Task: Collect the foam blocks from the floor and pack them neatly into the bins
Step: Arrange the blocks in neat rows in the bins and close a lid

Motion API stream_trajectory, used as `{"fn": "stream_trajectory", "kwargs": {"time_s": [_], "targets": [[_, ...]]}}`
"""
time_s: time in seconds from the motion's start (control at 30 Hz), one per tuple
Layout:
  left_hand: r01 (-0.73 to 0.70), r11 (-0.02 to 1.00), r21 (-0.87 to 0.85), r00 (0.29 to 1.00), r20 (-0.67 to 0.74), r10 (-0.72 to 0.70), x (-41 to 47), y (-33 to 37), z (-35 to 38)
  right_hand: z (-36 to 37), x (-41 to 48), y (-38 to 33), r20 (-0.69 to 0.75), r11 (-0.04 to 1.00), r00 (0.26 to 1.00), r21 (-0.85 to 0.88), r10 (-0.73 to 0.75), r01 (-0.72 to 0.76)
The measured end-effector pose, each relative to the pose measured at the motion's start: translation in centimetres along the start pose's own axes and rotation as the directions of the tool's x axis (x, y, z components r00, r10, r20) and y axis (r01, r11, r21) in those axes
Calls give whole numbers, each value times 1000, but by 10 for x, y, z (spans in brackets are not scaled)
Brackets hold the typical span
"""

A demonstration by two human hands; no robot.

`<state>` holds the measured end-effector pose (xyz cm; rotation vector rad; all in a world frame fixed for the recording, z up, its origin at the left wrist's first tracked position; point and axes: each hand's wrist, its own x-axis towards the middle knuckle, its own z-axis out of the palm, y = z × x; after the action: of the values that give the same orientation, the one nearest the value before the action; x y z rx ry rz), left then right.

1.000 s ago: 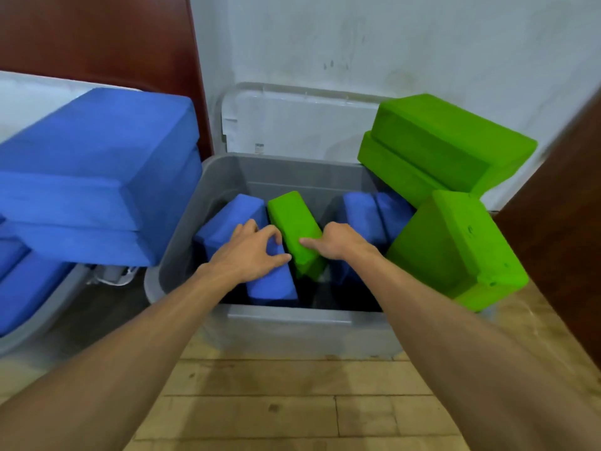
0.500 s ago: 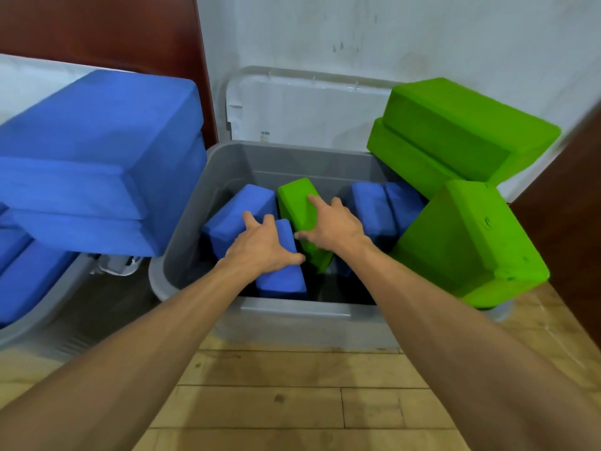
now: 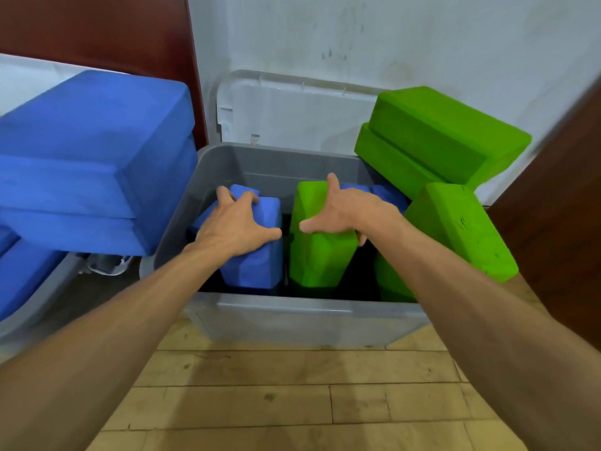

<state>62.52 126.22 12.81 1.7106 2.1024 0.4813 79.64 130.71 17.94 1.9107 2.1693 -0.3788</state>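
The left hand grips the top of a blue block, fingers curled over its far edge and thumb against its right side. The right hand clasps a green block just beside it, thumb on the near face and fingers wrapped over the far side. Both blocks stand on end inside a grey bin, close together with a narrow dark gap between them. More blue blocks sit behind the right hand, deeper in the bin. Large green blocks pile over the bin's right corner, one tilted down into it. The bin rests on a worn wooden floor of pale planks. A clear lid leans against the scuffed white wall behind. To the left, big blue blocks are stacked in a second bin, before a dark red-brown panel.
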Motion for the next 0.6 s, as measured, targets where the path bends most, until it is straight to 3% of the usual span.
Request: {"fn": "stream_trajectory", "kwargs": {"time_s": [0.1,0.2,0.33,0.5,0.6], "targets": [[7,1000,26,998,66,-9,-2,-2,3,-7,-16,4,201,999,979,29,37,-43],[-29,999,14,996,79,28,-8,3,8,-2,-22,16,292,998,955,-17,57,-54],[-78,996,-40,996,41,80,-13,13,19,7,-21,29,330,994,939,-76,98,-77],[-58,994,-89,998,-7,58,-11,23,28,7,-24,26,275,985,955,-161,106,-63],[-52,995,-91,998,26,54,-9,28,30,8,-27,30,266,981,960,-188,88,-38]]}}
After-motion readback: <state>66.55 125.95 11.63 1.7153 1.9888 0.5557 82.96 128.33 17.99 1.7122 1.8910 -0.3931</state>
